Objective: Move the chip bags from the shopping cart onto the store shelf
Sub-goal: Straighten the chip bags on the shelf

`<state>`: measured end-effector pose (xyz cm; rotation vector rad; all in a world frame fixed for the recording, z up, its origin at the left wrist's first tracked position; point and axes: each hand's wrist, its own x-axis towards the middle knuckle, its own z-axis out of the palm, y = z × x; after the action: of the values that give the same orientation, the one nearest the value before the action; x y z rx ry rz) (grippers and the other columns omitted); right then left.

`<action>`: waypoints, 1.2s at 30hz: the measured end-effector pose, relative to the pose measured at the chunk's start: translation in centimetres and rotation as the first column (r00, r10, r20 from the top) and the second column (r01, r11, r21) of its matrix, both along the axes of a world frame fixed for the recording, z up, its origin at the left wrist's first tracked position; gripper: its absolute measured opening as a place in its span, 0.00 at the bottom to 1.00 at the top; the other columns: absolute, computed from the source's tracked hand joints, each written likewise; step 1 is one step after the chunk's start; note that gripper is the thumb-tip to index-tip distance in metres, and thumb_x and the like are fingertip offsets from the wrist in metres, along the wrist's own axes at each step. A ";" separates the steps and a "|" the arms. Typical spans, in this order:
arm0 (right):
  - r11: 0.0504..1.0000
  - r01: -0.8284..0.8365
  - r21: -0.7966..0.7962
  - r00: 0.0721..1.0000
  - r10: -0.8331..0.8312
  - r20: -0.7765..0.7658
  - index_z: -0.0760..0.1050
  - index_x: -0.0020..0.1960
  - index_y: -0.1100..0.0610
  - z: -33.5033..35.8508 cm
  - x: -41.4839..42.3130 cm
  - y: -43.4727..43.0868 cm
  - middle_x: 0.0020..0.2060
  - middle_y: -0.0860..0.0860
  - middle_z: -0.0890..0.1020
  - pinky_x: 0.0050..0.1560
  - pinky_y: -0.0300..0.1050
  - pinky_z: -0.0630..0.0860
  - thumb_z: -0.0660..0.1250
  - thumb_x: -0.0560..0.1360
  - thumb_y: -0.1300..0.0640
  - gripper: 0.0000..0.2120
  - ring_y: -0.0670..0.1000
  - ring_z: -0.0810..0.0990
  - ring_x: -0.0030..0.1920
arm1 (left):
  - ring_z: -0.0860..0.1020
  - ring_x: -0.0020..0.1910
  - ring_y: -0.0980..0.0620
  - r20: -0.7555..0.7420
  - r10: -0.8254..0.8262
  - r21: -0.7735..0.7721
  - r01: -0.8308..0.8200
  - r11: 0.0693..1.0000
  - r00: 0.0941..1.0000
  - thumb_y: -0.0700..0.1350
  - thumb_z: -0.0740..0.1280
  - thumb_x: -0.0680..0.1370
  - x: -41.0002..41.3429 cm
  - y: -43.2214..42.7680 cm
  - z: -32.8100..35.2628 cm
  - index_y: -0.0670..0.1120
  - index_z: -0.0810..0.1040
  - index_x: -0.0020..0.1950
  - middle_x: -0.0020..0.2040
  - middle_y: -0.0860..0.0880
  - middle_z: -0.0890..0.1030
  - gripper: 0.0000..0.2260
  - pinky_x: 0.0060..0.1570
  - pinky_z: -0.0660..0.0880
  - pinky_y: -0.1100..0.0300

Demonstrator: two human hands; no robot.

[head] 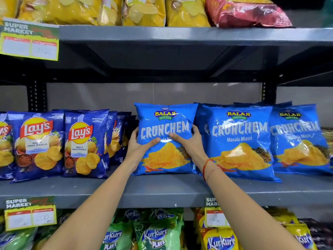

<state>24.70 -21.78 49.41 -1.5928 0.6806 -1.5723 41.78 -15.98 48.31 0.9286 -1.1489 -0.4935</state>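
A blue Crunchem chip bag [164, 121] stands upright on the grey middle shelf [162, 190]. My left hand [138, 144] grips its left side with the thumb across the front. My right hand [189, 141] holds its right side the same way. The bag's bottom edge rests on the shelf, between the dark blue Lay's bags [84, 141] on the left and two more Crunchem bags [237, 141] on the right. The shopping cart is out of view.
Yellow chip bags [144, 11] and a red bag [246, 13] fill the shelf above. Green and yellow Kurkure bags [155, 233] sit on the shelf below. Price tags [29, 214] hang from the shelf edges. Black uprights [37, 96] stand at the back.
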 end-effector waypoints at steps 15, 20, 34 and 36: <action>0.792 0.516 -0.327 0.846 -0.530 0.053 0.64 0.71 0.55 0.5 -9.3 4.6 0.61 0.50 0.73 0.61 0.49 0.73 0.72 0.70 0.45 0.34 0.51 0.73 0.61 | 0.66 0.65 0.48 0.210 0.618 -0.526 -0.445 0.725 0.758 0.51 0.69 0.73 -8.9 0.3 0.9 0.43 0.65 0.68 0.65 0.41 0.69 0.27 0.68 0.62 0.58; 0.601 0.724 -0.338 0.680 -0.706 0.198 0.68 0.67 0.59 0.8 -12.6 3.9 0.60 0.55 0.74 0.62 0.43 0.65 0.70 0.72 0.46 0.28 0.56 0.71 0.62 | 0.70 0.61 0.53 0.527 0.496 -0.598 -0.114 0.793 0.689 0.49 0.63 0.75 -13.4 1.0 1.3 0.42 0.72 0.62 0.60 0.44 0.74 0.19 0.62 0.68 0.60; 0.942 0.312 0.125 0.950 -0.312 -0.020 0.62 0.74 0.57 -0.6 -20.3 -2.2 0.71 0.51 0.70 0.71 0.53 0.66 0.71 0.66 0.35 0.45 0.54 0.69 0.71 | 0.68 0.67 0.47 0.019 -0.058 0.171 0.054 0.984 0.998 0.60 0.69 0.71 -21.1 -5.3 1.4 0.46 0.62 0.71 0.68 0.48 0.69 0.34 0.62 0.67 0.52; 0.947 0.314 0.073 0.949 -0.311 -0.045 0.72 0.66 0.54 -0.4 -20.4 -2.7 0.63 0.50 0.79 0.67 0.54 0.72 0.73 0.65 0.37 0.36 0.52 0.77 0.64 | 0.72 0.63 0.49 -0.047 -0.036 0.119 0.042 0.992 0.998 0.60 0.71 0.69 -21.3 -5.6 0.9 0.48 0.66 0.68 0.65 0.49 0.74 0.33 0.62 0.70 0.52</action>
<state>4.28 -24.43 49.05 -1.5088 1.0431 -1.7224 20.49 -21.54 49.17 0.9954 -1.1080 -0.6178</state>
